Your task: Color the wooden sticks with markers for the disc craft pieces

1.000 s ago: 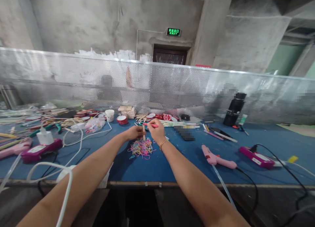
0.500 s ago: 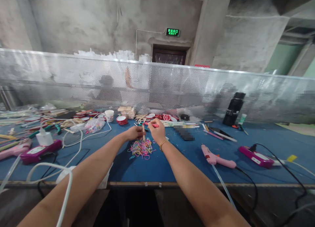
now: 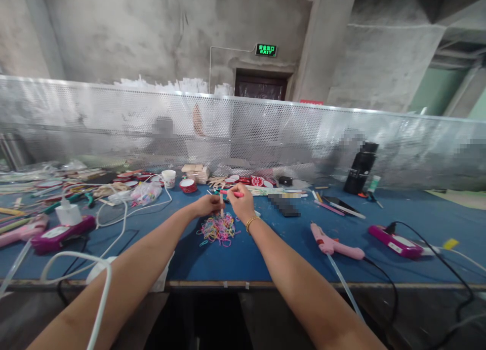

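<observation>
My left hand (image 3: 208, 206) is closed on a flat wooden craft stick (image 3: 222, 208), which stands upright between the fingers. In my right hand (image 3: 242, 204) is a pinkish-red marker pen (image 3: 237, 193), held nearly level with its tip at the upper end of the stick. Whether the tip touches the wood is too small to tell. Just below both hands lies a loose pile of colourful small rubber bands (image 3: 218, 229) on the blue tabletop (image 3: 228, 264).
A pink glue gun (image 3: 334, 244) and purple power strip (image 3: 395, 242) lie at right, near a black bottle (image 3: 360, 170) and phone (image 3: 284, 206). Left are another power strip (image 3: 63, 234), white cables and a paper cup (image 3: 168, 178). Perforated metal panels (image 3: 258, 132) line the back.
</observation>
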A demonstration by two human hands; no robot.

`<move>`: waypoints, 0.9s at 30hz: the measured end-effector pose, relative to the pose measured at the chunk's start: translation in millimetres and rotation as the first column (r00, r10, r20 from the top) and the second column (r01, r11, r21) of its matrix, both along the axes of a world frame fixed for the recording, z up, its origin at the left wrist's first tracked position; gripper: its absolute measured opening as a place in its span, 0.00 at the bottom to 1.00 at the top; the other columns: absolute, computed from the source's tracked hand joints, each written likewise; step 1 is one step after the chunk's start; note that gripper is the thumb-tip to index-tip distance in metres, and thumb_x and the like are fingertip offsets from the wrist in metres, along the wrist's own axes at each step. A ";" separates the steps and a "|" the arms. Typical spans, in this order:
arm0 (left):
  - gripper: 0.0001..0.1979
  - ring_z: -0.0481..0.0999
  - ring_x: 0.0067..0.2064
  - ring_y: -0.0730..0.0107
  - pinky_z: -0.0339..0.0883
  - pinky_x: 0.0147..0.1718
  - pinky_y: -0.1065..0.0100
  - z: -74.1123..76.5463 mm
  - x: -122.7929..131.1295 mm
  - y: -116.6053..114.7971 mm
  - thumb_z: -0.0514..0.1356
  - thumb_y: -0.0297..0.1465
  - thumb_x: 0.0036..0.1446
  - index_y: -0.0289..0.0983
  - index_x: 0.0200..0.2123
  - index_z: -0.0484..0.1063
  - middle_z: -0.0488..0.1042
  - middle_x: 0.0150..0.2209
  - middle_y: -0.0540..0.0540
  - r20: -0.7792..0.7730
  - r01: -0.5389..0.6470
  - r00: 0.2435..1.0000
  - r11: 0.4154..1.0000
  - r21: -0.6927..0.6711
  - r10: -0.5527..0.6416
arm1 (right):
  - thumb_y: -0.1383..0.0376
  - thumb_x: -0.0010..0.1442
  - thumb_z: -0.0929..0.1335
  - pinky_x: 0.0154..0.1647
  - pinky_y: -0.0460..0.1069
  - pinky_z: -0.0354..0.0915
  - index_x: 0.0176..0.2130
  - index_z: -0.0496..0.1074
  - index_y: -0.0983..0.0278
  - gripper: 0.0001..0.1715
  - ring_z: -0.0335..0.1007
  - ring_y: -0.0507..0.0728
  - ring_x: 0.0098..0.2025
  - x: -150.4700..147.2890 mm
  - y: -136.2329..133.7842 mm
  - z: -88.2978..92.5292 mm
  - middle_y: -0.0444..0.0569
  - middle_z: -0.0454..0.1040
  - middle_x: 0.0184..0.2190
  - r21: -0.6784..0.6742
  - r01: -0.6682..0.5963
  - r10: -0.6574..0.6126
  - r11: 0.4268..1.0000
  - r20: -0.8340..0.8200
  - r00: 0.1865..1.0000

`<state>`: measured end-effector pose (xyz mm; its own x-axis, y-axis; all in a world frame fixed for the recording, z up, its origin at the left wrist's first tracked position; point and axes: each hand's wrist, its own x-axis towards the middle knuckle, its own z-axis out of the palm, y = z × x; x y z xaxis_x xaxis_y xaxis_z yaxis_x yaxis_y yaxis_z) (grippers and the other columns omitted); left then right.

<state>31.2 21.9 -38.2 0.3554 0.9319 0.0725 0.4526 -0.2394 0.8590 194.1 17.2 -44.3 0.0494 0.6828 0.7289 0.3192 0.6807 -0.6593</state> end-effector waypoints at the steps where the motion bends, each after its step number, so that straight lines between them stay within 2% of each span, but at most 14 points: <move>1: 0.22 0.68 0.23 0.75 0.55 0.21 0.73 -0.2 0.0 0.2 0.68 0.45 0.39 0.34 0.27 0.68 0.69 0.21 0.52 0.002 -0.002 1.000 1.000 0.003 0.002 | 0.61 0.55 0.64 0.36 0.47 0.61 0.26 0.66 0.60 0.07 0.68 0.54 0.31 -0.1 0.5 -0.2 0.42 0.72 0.25 -0.002 0.001 -0.001 1.000 -0.005 1.000; 10: 0.23 0.69 0.23 0.76 0.56 0.21 0.74 -1.4 -0.3 0.9 0.68 0.46 0.38 0.34 0.28 0.68 0.71 0.22 0.52 -0.004 -0.029 1.000 1.000 -0.006 0.029 | 0.60 0.56 0.64 0.36 0.47 0.62 0.27 0.65 0.60 0.08 0.69 0.54 0.32 0.8 3.5 -1.7 0.43 0.73 0.27 0.018 -0.006 0.006 1.000 -0.020 1.000; 17: 0.23 0.68 0.23 0.76 0.55 0.20 0.74 0.5 0.4 -1.0 0.68 0.47 0.39 0.34 0.29 0.68 0.71 0.22 0.52 0.003 -0.001 1.000 1.000 -0.007 0.001 | 0.61 0.55 0.64 0.36 0.47 0.62 0.27 0.66 0.60 0.07 0.69 0.54 0.31 -0.2 1.4 -0.9 0.43 0.73 0.26 0.015 -0.023 0.023 1.000 -0.004 1.000; 27: 0.23 0.67 0.22 0.76 0.56 0.21 0.73 -2.7 -1.7 4.0 0.67 0.47 0.40 0.34 0.28 0.68 0.70 0.22 0.51 -0.035 -0.005 0.999 1.000 0.008 0.005 | 0.60 0.56 0.64 0.37 0.47 0.62 0.28 0.66 0.60 0.08 0.69 0.54 0.32 0.9 3.8 -1.6 0.43 0.73 0.27 0.021 0.008 -0.007 1.000 -0.032 0.999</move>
<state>29.5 26.0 -40.9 0.3533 0.9331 0.0677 0.4834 -0.2441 0.8407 195.1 21.0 -45.9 0.0778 0.6666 0.7414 0.3037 0.6924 -0.6544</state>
